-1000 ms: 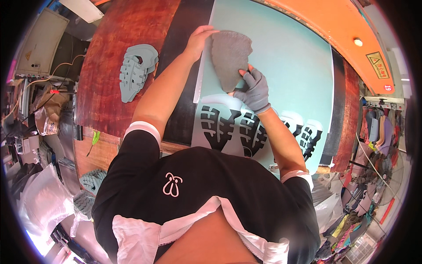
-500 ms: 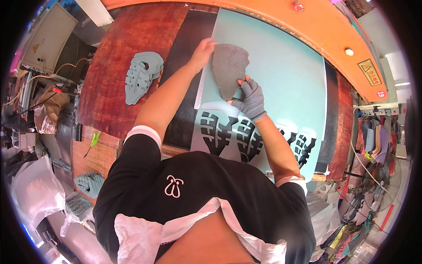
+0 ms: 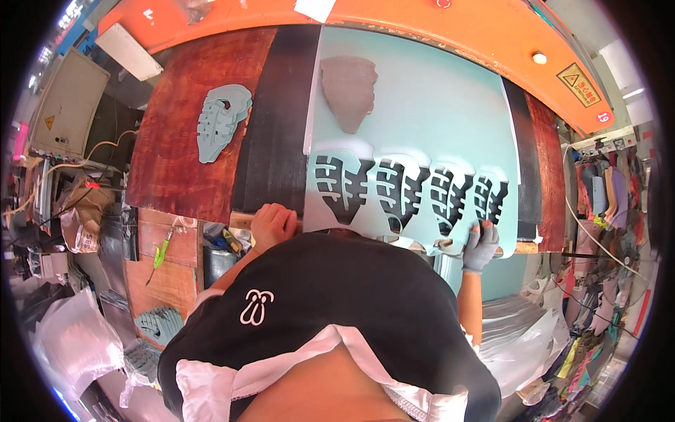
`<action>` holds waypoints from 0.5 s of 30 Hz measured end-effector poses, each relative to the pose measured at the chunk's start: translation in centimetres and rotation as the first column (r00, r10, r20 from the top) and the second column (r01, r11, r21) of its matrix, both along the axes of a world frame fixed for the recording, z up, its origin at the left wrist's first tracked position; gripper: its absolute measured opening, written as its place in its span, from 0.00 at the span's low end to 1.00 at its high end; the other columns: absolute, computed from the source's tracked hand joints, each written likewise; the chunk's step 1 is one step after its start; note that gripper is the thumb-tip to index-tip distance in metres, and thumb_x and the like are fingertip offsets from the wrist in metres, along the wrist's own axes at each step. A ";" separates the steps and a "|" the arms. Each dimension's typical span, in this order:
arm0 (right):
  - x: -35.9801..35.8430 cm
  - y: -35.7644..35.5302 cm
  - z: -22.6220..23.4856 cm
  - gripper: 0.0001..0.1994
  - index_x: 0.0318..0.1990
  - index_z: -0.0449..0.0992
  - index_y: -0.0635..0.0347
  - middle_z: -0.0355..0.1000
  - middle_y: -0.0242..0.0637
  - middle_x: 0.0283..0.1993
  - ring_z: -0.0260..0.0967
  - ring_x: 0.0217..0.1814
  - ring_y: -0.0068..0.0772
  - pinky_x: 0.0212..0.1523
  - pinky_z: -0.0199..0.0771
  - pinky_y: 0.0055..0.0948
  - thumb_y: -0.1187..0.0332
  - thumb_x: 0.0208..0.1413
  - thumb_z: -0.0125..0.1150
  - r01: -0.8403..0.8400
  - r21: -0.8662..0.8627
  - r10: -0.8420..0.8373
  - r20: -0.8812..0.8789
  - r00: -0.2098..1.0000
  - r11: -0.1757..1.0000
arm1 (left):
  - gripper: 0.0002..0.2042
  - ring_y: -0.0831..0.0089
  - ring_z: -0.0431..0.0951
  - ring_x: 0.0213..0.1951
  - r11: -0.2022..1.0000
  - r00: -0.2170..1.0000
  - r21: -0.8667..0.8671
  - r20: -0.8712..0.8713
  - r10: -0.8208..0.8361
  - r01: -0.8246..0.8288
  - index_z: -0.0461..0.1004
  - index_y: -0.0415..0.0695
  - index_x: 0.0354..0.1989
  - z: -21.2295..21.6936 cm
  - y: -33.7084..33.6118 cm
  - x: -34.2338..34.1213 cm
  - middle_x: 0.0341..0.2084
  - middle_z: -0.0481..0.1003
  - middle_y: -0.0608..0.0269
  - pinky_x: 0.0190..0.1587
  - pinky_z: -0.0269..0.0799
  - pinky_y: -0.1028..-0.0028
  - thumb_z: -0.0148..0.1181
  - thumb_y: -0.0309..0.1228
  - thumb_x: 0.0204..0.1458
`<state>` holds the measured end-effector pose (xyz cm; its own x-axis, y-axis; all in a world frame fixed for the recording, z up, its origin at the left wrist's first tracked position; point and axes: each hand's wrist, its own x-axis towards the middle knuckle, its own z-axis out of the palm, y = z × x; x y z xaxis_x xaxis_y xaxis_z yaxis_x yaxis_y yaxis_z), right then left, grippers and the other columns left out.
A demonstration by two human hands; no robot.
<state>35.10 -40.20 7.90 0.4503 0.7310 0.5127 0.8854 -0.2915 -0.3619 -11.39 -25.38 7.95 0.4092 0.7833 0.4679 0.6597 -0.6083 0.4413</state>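
Note:
My bare left hand (image 3: pixel 273 225) rests at the front edge of the work surface, fingers bent over a dark board and holding nothing that I can see. My right hand (image 3: pixel 481 247), in a grey fingerless glove, lies at the near right edge of a light blue sheet (image 3: pixel 429 98), fingertips on it beside the rightmost cut-out. Several slotted, shoe-upper-shaped cut-outs (image 3: pixel 339 184) run along the sheet's near side, with black showing through. A flat grey-brown piece (image 3: pixel 349 93), wide at the far end and tapered toward me, lies untouched on the sheet's far left part.
An orange machine beam (image 3: pixel 394 21) spans the far side. Light blue slotted pieces (image 3: pixel 222 121) are stacked on the reddish-brown board (image 3: pixel 176 133) at left. Clear plastic bags (image 3: pixel 79 330) sit at lower left, and hanging coloured pieces (image 3: pixel 598 204) fill the right.
Both hands have left the grey-brown piece, which now lies alone on the sheet. They have drawn back to the front edge, left hand leftward and right hand rightward.

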 end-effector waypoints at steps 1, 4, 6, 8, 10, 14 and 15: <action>0.0 0.7 -0.3 0.14 0.38 0.71 0.66 0.69 0.46 0.36 0.66 0.40 0.51 0.42 0.65 0.43 0.64 0.50 0.56 0.004 -0.020 -0.005 -0.033 0.999 1.000 | 0.06 0.61 0.70 0.27 0.999 1.000 0.032 -0.012 0.006 -0.005 0.69 0.43 0.20 -0.1 0.9 0.1 0.21 0.68 0.61 0.29 0.65 0.65 0.61 0.27 0.43; -0.8 1.6 0.1 0.12 0.37 0.71 0.65 0.69 0.46 0.37 0.66 0.40 0.52 0.43 0.65 0.43 0.65 0.49 0.56 -0.089 0.162 0.061 0.172 0.983 0.983 | 0.11 0.60 0.67 0.23 0.992 1.000 0.125 -0.007 0.009 -0.008 0.65 0.43 0.15 0.0 1.4 -0.3 0.17 0.65 0.60 0.24 0.63 0.64 0.61 0.27 0.43; -1.4 0.7 0.4 0.11 0.35 0.71 0.64 0.70 0.47 0.35 0.67 0.38 0.52 0.42 0.66 0.45 0.66 0.48 0.56 -0.086 0.202 0.066 0.107 0.992 0.975 | 0.12 0.60 0.67 0.22 0.979 0.999 0.200 -0.013 0.040 -0.037 0.64 0.43 0.14 -0.2 -0.2 -0.4 0.16 0.64 0.60 0.23 0.63 0.64 0.61 0.27 0.43; -1.4 -0.9 -0.4 0.11 0.36 0.71 0.63 0.70 0.47 0.35 0.67 0.39 0.52 0.42 0.65 0.45 0.65 0.48 0.56 -0.042 0.119 0.037 0.045 0.998 0.992 | 0.12 0.60 0.67 0.22 0.956 0.990 0.265 -0.029 0.135 -0.123 0.64 0.43 0.14 -1.0 -2.6 0.0 0.17 0.64 0.60 0.23 0.63 0.64 0.61 0.27 0.43; -0.1 -2.3 -2.2 0.12 0.37 0.71 0.63 0.70 0.47 0.35 0.67 0.38 0.52 0.41 0.65 0.45 0.64 0.48 0.57 -0.094 0.120 0.085 0.081 0.993 0.988 | 0.13 0.59 0.67 0.23 0.945 0.983 0.281 -0.024 0.183 -0.169 0.63 0.42 0.13 -2.8 -4.6 1.5 0.17 0.64 0.58 0.24 0.63 0.63 0.60 0.28 0.45; 7.3 -1.9 -2.8 0.13 0.38 0.71 0.61 0.69 0.47 0.34 0.67 0.36 0.52 0.39 0.66 0.43 0.62 0.50 0.58 -0.392 0.137 0.392 0.029 0.920 0.910 | 0.15 0.56 0.66 0.24 0.953 0.973 0.198 0.026 0.228 -0.228 0.63 0.40 0.13 -4.9 -7.5 4.5 0.17 0.64 0.56 0.26 0.63 0.61 0.58 0.30 0.48; 10.1 -1.3 -1.0 0.13 0.39 0.71 0.61 0.69 0.48 0.35 0.67 0.36 0.52 0.38 0.66 0.41 0.61 0.52 0.57 -0.361 0.227 0.370 0.005 0.929 0.905 | 0.15 0.56 0.66 0.24 0.947 0.970 0.206 0.044 0.241 -0.244 0.63 0.40 0.14 -4.7 -7.6 5.0 0.17 0.64 0.56 0.26 0.63 0.60 0.58 0.31 0.48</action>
